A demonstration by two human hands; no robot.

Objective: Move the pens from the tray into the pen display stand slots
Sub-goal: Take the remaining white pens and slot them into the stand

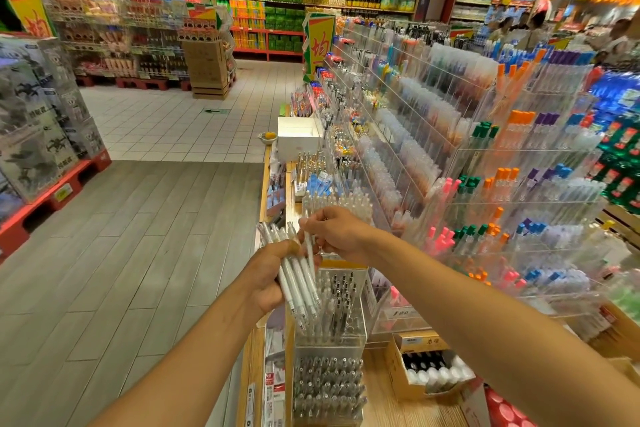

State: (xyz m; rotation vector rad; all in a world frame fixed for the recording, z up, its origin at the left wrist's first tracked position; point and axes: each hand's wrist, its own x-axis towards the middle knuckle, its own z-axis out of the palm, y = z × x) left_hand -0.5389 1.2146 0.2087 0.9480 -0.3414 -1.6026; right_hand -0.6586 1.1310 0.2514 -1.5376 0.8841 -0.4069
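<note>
The left hand (273,274) is clutching a fanned bundle of slim white plastic pens (298,274), keeping stock within reach while the right hand (337,232) is pinching one pen's upper end, seemingly to draw it free. Both are hovering over a clear acrylic pen display stand (329,333) on a wooden table (388,406), in a supermarket stationery aisle. No tray is identifiable.

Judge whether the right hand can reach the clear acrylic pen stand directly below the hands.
Probably yes: the right hand, pinching one white pen, hovers just above the clear acrylic pen stand with nothing between them.
</note>
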